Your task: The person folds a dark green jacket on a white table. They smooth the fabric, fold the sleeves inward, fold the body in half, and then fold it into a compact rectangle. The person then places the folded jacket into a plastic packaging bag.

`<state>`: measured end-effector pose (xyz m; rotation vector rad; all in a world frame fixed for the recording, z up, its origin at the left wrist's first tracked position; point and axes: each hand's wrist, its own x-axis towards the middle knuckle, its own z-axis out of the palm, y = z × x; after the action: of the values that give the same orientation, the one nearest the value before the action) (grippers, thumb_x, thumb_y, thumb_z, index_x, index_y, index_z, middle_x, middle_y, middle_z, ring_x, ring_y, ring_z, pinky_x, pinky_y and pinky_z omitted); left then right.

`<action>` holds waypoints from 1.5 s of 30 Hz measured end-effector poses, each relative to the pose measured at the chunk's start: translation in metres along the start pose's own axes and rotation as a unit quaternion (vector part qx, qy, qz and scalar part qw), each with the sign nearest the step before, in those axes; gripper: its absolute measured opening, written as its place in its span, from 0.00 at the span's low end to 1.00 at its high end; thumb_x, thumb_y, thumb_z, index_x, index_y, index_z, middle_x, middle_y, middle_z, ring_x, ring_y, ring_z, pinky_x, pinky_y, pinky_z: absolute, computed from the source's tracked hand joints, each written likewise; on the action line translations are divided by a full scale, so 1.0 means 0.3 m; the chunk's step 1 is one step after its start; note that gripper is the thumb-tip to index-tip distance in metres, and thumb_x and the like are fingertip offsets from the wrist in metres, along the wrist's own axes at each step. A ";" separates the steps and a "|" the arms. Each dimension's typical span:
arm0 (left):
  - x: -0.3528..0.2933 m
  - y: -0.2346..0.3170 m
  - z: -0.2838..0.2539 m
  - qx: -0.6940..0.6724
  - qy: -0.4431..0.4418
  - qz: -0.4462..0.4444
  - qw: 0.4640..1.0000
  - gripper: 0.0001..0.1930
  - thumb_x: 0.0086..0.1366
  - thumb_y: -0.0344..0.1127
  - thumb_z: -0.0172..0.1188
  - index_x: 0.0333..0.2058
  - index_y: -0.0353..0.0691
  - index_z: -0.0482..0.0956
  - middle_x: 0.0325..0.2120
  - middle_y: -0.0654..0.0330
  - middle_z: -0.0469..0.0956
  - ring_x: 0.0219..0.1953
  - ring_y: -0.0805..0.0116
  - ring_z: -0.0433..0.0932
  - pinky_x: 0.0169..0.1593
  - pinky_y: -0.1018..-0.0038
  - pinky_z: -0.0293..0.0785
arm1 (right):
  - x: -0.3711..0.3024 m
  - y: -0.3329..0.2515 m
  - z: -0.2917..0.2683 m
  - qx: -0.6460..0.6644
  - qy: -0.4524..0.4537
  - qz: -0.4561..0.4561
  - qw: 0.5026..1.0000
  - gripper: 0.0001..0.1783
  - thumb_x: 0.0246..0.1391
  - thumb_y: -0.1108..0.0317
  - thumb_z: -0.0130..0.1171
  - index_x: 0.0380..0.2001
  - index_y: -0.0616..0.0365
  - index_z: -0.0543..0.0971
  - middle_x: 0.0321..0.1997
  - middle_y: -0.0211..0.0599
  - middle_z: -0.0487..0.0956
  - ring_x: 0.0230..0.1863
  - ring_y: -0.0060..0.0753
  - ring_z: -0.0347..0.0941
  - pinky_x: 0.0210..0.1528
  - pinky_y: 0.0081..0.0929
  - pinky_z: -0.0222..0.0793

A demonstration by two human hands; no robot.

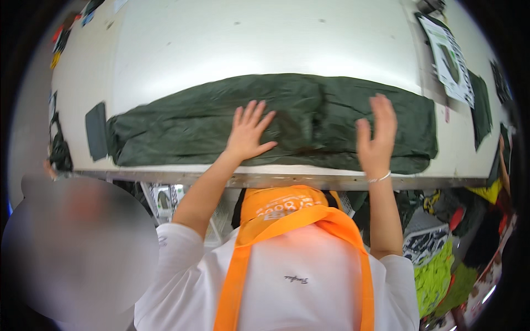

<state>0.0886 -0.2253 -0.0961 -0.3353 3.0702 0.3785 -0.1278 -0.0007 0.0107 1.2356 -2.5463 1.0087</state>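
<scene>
A long piece of dark green, wrinkled fabric (pixel 187 127) lies folded flat along the near edge of the white table (pixel 265 38). My left hand (pixel 249 132) rests on its middle, palm down with the fingers spread. Over the right part of the fabric is my right hand (pixel 378 135), fingers stretched out and thumb apart, slightly blurred; whether it touches the cloth I cannot tell. A fold or seam crosses the fabric between the two hands. Neither hand grips anything.
A small dark green flat piece (pixel 96 131) lies at the fabric's left end. Printed sheets (pixel 448 60) and more green cloth (pixel 480 110) are at the right. Below the table edge at right sits a bright yellow-green bag (pixel 433 281). A blurred person stands at lower left.
</scene>
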 end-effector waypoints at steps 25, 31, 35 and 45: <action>-0.409 -1.178 -0.053 0.190 0.087 -0.552 0.807 0.40 0.63 0.67 0.36 0.65 0.45 0.51 0.65 0.47 0.50 0.67 0.50 0.49 0.64 0.45 0.41 | -0.106 0.105 0.446 0.017 -0.175 0.044 0.983 0.34 0.60 0.55 0.46 0.67 0.49 0.53 0.72 0.36 0.49 0.72 0.42 0.41 0.70 0.42 0.32; -0.116 -0.451 -0.226 0.053 0.210 -0.270 0.938 0.31 0.61 0.46 0.55 0.61 0.44 0.60 0.63 0.48 0.55 0.66 0.45 0.48 0.64 0.44 0.41 | -0.261 0.179 0.189 -0.071 0.168 0.307 0.934 0.35 0.53 0.58 0.61 0.59 0.66 0.62 0.64 0.54 0.57 0.66 0.51 0.50 0.65 0.43 0.48; -0.001 0.003 -0.108 -0.024 0.090 -0.150 0.984 0.38 0.60 0.61 0.51 0.65 0.55 0.53 0.67 0.49 0.43 0.69 0.49 0.39 0.65 0.44 0.34 | -0.379 0.252 0.162 0.015 0.190 0.606 0.772 0.55 0.46 0.49 0.66 0.64 0.71 0.47 0.67 0.61 0.48 0.69 0.58 0.40 0.67 0.46 0.43; 0.025 0.017 0.117 0.022 0.100 -0.181 0.978 0.39 0.60 0.63 0.48 0.66 0.53 0.50 0.67 0.47 0.40 0.69 0.49 0.37 0.65 0.45 0.34 | -0.288 0.002 0.167 0.245 -0.022 0.258 0.935 0.32 0.42 0.71 0.66 0.54 0.56 0.69 0.52 0.39 0.71 0.48 0.35 0.68 0.49 0.28 0.66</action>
<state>0.0803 -0.2134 -0.1293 -0.9646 3.1020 0.2754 -0.0638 0.0245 -0.0618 0.6562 -2.8210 1.8279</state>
